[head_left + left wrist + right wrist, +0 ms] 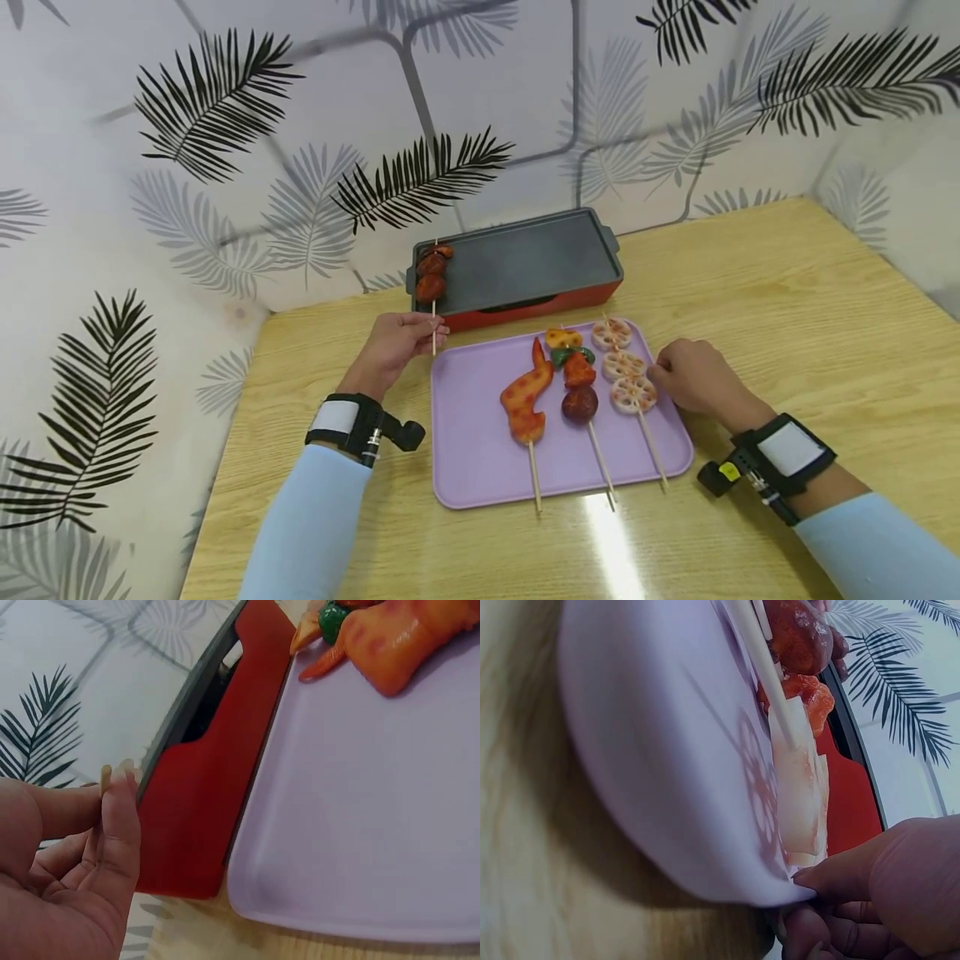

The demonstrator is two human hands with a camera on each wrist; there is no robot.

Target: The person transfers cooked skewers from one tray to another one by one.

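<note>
My left hand (397, 343) pinches the wooden stick of a skewer (431, 287) between thumb and fingers. Its dark red-brown round pieces lie over the left end of a grill (525, 258). In the left wrist view the stick's end pokes out between the fingertips, beside the grill's red side (217, 780). At the right edge of a lilac tray (472, 450), my right hand (693, 375) grips the rim, thumb on top and fingers beneath. Nearest that hand is a lotus root skewer (633, 393), seen edge-on as pale slices (799, 780) in the right wrist view.
Two more skewers lie on the tray: an orange spotted wing-like piece (527, 396) and a mixed one with a dark round piece (580, 404). Their sticks overhang the tray's front rim. Grill and tray sit on a wooden table (750, 292) against a leaf-patterned wall (517, 100).
</note>
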